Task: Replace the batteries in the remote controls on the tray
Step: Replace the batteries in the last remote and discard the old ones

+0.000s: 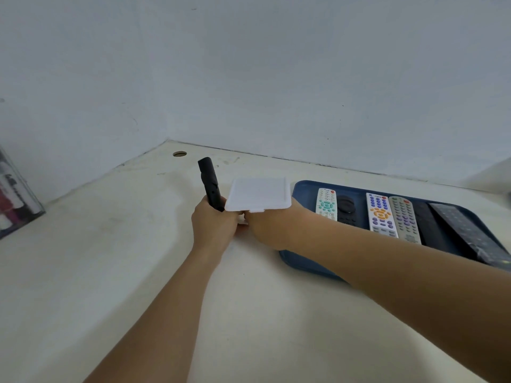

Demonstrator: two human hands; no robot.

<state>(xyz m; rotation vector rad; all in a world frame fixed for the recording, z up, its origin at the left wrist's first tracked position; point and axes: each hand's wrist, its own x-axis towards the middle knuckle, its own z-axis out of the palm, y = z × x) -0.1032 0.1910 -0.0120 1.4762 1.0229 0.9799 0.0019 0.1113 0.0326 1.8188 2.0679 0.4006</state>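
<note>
My left hand [214, 226] grips a slim black remote control [210, 184] that points up and away from me. Right beside it, my right hand [269, 226] holds a flat white plastic lid [259, 197] by its near edge, its fingers hidden beneath it. The two hands touch above the white table. To the right lies a blue tray [300, 187] with several remote controls side by side: a white one with teal buttons [326, 204], a white one with orange and blue buttons [380, 215], a grey one [404, 218] and black ones [467, 233].
The cream table [124, 258] meets pale blue walls at a corner, with a round cable hole [179, 154] near that corner. A clear box with dark and pink contents [13, 197] stands at the far left edge.
</note>
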